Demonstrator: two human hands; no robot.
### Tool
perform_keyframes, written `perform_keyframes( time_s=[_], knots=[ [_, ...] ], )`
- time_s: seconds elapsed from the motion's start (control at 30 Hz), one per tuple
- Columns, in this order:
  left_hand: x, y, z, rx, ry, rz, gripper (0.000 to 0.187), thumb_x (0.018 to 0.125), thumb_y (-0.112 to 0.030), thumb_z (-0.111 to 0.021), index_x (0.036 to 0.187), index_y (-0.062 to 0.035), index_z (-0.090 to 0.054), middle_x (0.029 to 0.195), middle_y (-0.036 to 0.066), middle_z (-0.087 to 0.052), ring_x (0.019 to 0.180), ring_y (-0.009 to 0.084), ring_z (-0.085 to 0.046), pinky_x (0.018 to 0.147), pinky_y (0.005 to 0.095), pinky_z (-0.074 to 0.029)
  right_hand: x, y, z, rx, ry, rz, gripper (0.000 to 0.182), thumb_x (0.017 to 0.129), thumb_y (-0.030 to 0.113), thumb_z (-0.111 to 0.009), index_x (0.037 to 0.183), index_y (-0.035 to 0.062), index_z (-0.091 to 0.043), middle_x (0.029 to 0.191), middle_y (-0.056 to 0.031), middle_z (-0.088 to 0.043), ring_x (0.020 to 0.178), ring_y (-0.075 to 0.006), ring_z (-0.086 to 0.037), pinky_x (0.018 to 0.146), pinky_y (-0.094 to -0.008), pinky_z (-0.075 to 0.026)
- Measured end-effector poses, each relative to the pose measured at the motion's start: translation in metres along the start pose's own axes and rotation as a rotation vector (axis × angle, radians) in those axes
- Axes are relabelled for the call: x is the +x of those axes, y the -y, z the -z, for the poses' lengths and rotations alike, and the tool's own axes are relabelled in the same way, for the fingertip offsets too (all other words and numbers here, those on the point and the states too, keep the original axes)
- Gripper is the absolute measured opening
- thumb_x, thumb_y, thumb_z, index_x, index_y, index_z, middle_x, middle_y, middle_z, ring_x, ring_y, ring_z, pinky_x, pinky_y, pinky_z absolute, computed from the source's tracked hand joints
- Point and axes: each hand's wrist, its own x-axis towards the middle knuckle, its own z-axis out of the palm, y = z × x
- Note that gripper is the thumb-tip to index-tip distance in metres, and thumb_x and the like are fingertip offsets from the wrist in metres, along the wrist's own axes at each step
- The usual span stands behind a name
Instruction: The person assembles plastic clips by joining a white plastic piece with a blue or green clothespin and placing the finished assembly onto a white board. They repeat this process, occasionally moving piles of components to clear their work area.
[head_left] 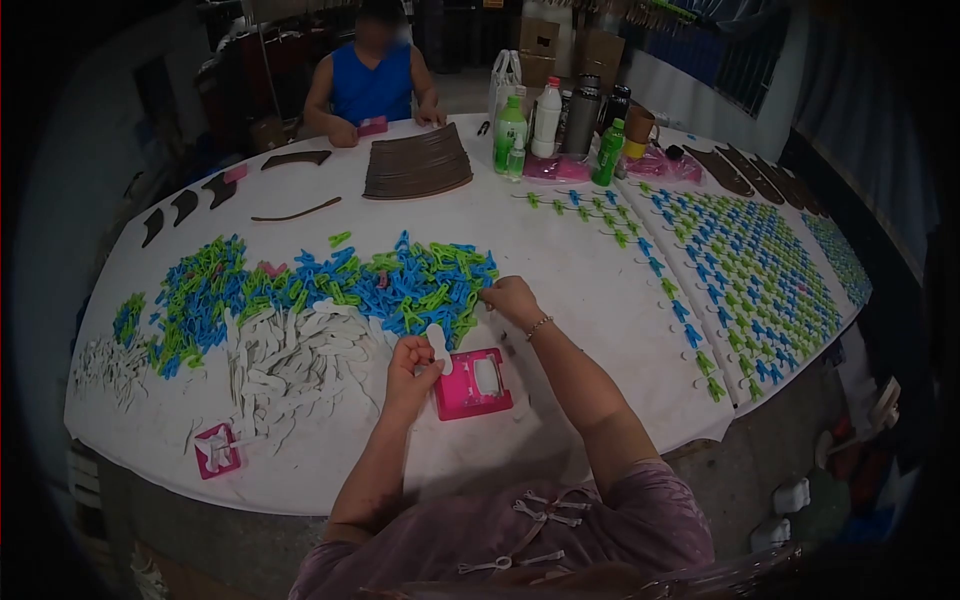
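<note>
Between the thumb and fingers of my left hand [408, 372] is a flat white strip with rounded ends [438, 345], held over the left edge of a pink tray [455, 402]. That tray has a pale recess in its top. My right hand [513, 300] is at the right edge of a heap of blue and green plastic clothespins [440, 275]. Its fingers are pinched together, and I cannot make out what is between them. A pile of similar white strips [300, 360] lies left of my left hand.
Rows of clothespins with small attached pieces [760, 290] cover the table's right side. Bottles [548, 115] and a brown cup [640, 127] stand at the back. Across the table, a person in blue [372, 85] sits near stacked brown strips [417, 163]. A small pink tray [217, 450] lies front left.
</note>
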Motion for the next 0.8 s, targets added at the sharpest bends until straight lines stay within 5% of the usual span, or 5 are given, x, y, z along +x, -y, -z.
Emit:
perform_keyframes(
  time_s=[0.2,0.43,0.6,0.8],
  knots=[
    [0.0,0.0,0.004,-0.021,-0.012,0.01,0.036,0.078,0.008,-0.062,0.106,-0.0076,-0.046,0.09,0.0,-0.05,0.082,0.007,-0.048,0.076,0.0219,-0.041,-0.013,-0.017,0.015,0.099,0.041,0.079,0.022,0.074,0.025,-0.064,0.079,0.0037,-0.069,0.076,-0.0129,-0.068,0.074,-0.0234,-0.066,0.07,-0.0337,-0.05],
    [-0.002,-0.009,0.0,-0.022,-0.017,0.055,0.036,0.078,0.01,-0.058,0.105,-0.0095,-0.045,0.086,-0.002,-0.047,0.079,0.0054,-0.046,0.074,0.0203,-0.04,-0.074,-0.03,0.032,-0.274,-0.306,0.454,0.016,0.074,0.017,-0.065,0.083,0.0047,-0.063,0.079,-0.0121,-0.063,0.077,-0.0315,-0.06,0.069,-0.0424,-0.047],
    [-0.001,-0.005,0.002,-0.041,-0.001,0.054,0.035,0.078,0.01,-0.057,0.104,-0.009,-0.045,0.084,-0.003,-0.047,0.077,0.0056,-0.046,0.073,0.0203,-0.041,-0.1,-0.029,0.032,-0.312,-0.384,0.516,0.026,0.071,0.015,-0.068,0.094,0.0046,-0.062,0.079,-0.0117,-0.065,0.081,-0.0328,-0.059,0.07,-0.0432,-0.047],
    [0.002,-0.002,0.003,-0.035,-0.01,0.059,0.035,0.076,0.009,-0.058,0.102,-0.009,-0.044,0.082,-0.003,-0.046,0.075,0.0056,-0.046,0.071,0.0201,-0.04,-0.098,-0.045,0.029,-0.21,-0.4,0.552,0.036,0.07,0.015,-0.07,0.103,0.0047,-0.062,0.098,-0.0127,-0.064,0.094,-0.0329,-0.056,0.082,-0.0425,-0.044]
  ],
)
